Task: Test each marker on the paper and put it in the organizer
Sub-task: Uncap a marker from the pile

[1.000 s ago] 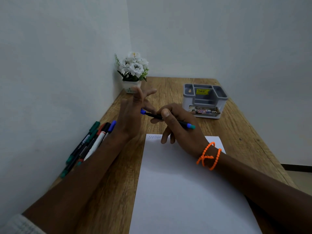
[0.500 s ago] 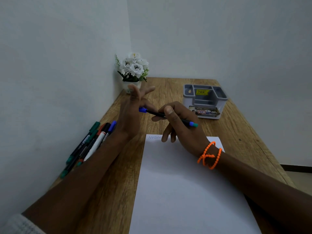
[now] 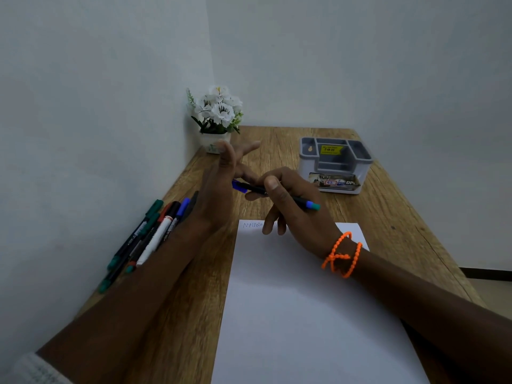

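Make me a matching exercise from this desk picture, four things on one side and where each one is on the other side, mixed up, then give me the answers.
Things
1. flower pot
2. organizer
3. spare markers
4. paper

Places
A. on the desk's left edge, along the wall
B. in the middle of the desk, under the right hand
C. in the far left corner
D. on the far right side of the desk

Pairs: 1-C, 2-D, 3-A, 4-B
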